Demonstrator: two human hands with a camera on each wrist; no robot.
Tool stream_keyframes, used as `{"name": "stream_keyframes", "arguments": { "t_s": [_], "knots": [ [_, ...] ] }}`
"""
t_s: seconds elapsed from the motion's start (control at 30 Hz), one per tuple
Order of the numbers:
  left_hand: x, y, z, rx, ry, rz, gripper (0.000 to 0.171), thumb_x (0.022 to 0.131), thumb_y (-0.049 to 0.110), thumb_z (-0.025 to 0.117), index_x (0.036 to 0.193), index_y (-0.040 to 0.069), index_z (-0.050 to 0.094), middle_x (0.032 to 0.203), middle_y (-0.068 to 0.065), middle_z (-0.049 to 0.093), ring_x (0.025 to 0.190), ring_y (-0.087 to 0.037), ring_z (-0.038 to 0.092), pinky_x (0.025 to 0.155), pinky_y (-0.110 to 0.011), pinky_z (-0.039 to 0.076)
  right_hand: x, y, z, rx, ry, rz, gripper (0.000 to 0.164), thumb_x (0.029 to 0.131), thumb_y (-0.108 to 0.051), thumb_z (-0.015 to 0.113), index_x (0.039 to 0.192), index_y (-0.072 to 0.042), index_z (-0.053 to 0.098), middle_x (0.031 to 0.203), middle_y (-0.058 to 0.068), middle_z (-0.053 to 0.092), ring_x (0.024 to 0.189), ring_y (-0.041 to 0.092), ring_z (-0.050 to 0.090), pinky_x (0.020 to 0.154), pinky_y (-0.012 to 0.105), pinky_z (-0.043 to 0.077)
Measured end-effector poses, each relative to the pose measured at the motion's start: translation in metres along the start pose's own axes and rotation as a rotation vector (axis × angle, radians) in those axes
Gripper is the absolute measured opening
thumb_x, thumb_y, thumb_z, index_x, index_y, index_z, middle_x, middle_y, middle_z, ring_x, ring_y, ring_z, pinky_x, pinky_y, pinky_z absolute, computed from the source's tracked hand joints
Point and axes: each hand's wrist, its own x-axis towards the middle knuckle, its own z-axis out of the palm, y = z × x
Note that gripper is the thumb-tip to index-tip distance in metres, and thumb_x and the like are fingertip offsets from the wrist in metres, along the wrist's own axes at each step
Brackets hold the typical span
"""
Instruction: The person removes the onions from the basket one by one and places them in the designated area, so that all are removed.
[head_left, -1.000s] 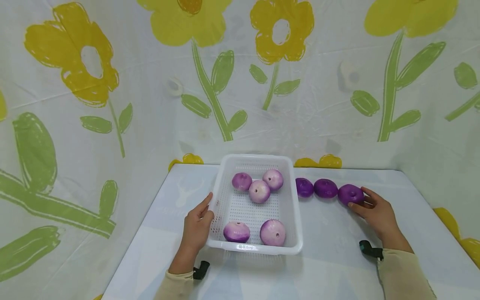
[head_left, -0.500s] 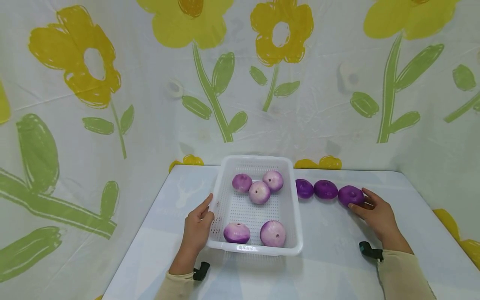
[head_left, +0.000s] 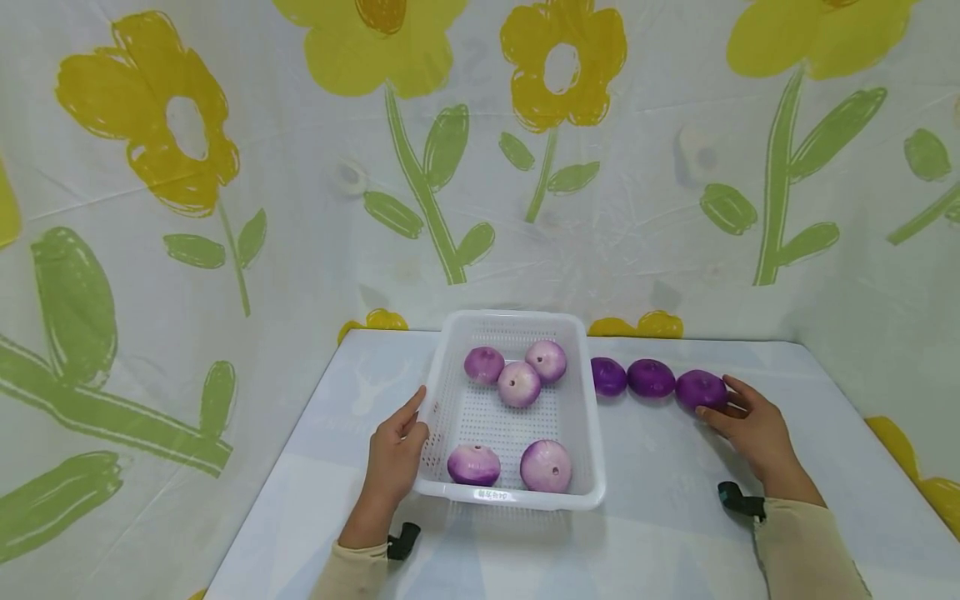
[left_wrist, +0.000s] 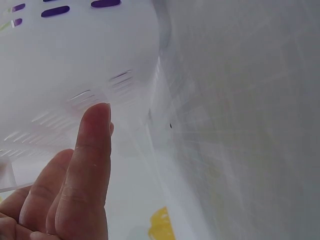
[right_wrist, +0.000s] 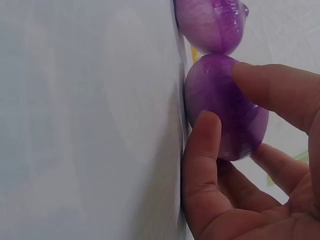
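Observation:
My left hand (head_left: pixel 393 458) lies against the left outer side of a white plastic basket (head_left: pixel 595 433). Its fingers look fairly straight in the left wrist view, with one fingertip (left_wrist: pixel 97 117) at the slotted wall. Several paler purple onions lie inside, including one near the front right corner (head_left: pixel 546 466). To the right, my right hand (head_left: pixel 757 429) holds a dark purple onion (head_left: pixel 699 390) between thumb and fingers. That onion sits on the table, at the right end of a row with a middle onion (head_left: pixel 651 378) and a left onion (head_left: pixel 609 377), partly hidden by the basket.
The white table (head_left: pixel 675 517) has its back edge against a flower-printed cloth (head_left: pixel 637 275). More of this cloth hangs along the left and right sides. A dark wrist camera (head_left: pixel 741 500) is strapped at my right wrist, another device (head_left: pixel 403 542) at my left.
The view has shifted very slightly. Both hands, the basket and the onions keep their places.

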Motion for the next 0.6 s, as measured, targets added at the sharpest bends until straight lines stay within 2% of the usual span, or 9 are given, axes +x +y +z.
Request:
{"name": "stream_keyframes", "arguments": {
  "t_s": [0.3, 0.5, 0.6],
  "knots": [
    [0.0007, 0.0005, 0.0001, -0.014, 0.0, -0.011, 0.057, 0.102, 0.014, 0.05, 0.157, 0.029, 0.053, 0.154, -0.001, 0.056, 0.134, -0.032, 0.06, 0.095, -0.054, 0.054, 0.0027, 0.003, -0.0028, 0.0, -0.016, 0.013, 0.104, 0.094, -0.038, 0.08, 0.169, -0.006, 0.015, 0.161, 0.04, 0.029, 0.14, 0.058, 0.042, 0.096, 0.052, 0.051],
    [0.0, 0.0015, -0.0001, -0.013, 0.002, -0.015, 0.057, 0.101, 0.017, 0.05, 0.157, 0.027, 0.053, 0.154, -0.001, 0.056, 0.135, -0.031, 0.059, 0.095, -0.055, 0.054, 0.0043, 0.0035, -0.0077, 0.014, -0.048, 0.04, 0.11, 0.093, -0.041, 0.081, 0.168, -0.001, 0.012, 0.161, 0.039, 0.03, 0.141, 0.057, 0.041, 0.088, 0.04, 0.059],
    [-0.0004, 0.0025, 0.0, -0.009, 0.004, -0.013, 0.057, 0.101, 0.016, 0.05, 0.157, 0.025, 0.053, 0.153, -0.001, 0.056, 0.135, -0.032, 0.059, 0.095, -0.055, 0.055, 0.0027, 0.0024, -0.0098, -0.016, -0.058, 0.064, 0.112, 0.093, -0.047, 0.079, 0.168, 0.001, 0.011, 0.16, 0.04, 0.031, 0.139, 0.056, 0.045, 0.091, 0.045, 0.058]
  ]
}}
